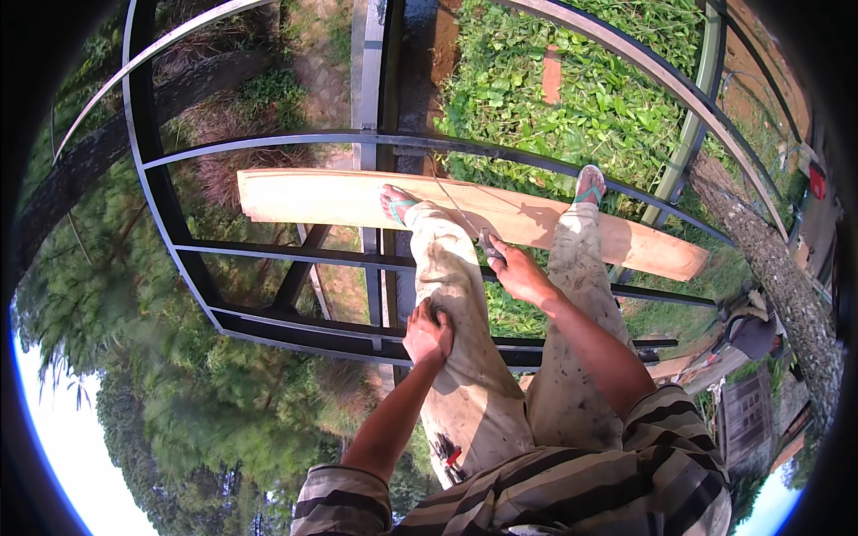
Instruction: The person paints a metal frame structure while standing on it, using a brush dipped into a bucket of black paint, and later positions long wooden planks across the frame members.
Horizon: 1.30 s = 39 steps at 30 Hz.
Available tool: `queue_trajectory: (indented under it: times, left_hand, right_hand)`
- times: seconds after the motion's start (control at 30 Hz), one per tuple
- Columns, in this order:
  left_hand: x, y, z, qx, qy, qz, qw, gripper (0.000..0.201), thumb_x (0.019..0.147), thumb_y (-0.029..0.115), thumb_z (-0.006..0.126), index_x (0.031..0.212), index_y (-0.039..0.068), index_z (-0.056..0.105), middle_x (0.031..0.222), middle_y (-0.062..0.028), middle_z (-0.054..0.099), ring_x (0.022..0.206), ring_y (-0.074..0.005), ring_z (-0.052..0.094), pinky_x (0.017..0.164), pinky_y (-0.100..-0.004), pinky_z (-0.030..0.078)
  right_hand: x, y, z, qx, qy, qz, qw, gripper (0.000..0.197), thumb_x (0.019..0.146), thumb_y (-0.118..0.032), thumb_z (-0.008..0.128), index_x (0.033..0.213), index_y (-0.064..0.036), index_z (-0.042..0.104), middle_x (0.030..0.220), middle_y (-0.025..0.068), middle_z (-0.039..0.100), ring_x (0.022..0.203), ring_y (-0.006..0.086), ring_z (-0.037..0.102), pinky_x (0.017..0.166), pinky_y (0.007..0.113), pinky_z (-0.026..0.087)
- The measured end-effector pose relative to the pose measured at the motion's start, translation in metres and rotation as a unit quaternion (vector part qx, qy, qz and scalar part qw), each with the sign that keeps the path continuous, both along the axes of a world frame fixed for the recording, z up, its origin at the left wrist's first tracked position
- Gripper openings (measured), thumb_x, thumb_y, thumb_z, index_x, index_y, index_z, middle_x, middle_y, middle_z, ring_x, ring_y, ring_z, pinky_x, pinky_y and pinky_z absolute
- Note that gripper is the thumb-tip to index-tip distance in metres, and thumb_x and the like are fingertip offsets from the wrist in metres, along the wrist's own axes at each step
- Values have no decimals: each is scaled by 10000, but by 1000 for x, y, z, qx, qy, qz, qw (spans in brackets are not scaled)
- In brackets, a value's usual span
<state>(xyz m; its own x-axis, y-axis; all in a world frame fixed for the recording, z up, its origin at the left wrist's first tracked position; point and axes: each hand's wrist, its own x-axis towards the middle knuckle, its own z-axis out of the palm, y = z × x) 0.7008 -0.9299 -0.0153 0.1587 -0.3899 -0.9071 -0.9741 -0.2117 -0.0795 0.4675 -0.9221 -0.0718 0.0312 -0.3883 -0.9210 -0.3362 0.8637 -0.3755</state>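
Note:
My right hand (520,271) is closed round the dark grip of a tool with a long thin rod (461,207). Its rod points up and left across the plank; the tool's exact kind is unclear. By my left thigh, my left hand (429,333) is closed, with a small dark thing I cannot make out at its fingers. Both my feet, in sandals, stand on a long wooden plank (308,198) laid across the black metal beams (295,254). Dark stains mark my pale trousers (465,384).
The black metal frame stands high above the ground, with open gaps between its beams. Green plants (572,116) grow below. A thick tree trunk (769,241) rises at the right, trees (170,393) at the left. Another person (751,332) is lower down at the right.

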Motion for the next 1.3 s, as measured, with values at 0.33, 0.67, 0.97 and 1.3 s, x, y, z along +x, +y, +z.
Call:
queue_trajectory:
  times: [0.33,0.67,0.97,1.3]
  left_hand:
    - [10,9,-8,5,21,8,1000,552,910,372,587,1382,88,555,1347,-132,618,1260,-330,569,1065,-446,469]
    - [58,39,-26,-39,62,16,997,540,857,429,671,1257,68,634,1270,-155,665,1188,-345,618,966,-448,521]
    - [52,16,-15,-36,52,17,998,537,849,412,673,1236,42,633,1264,-174,660,1153,-359,634,931,-467,532]
    - [67,20,-25,-33,59,35,997,537,848,431,669,1217,42,633,1195,-181,680,1124,-376,639,917,-487,527]
  right_hand:
    - [149,-109,-44,17,29,-152,988,662,932,-156,524,1523,81,342,999,332,698,956,437,713,851,489,582]
    - [207,-100,-16,77,-2,-8,997,721,916,-119,558,1515,155,264,1038,379,671,990,467,701,869,516,576]
    - [201,-119,-27,13,66,-47,997,727,898,-60,538,1540,123,247,936,314,706,866,430,726,739,504,606]
    - [206,-119,-5,36,58,-3,998,770,876,-103,614,1522,141,273,956,304,713,928,414,728,820,486,607]
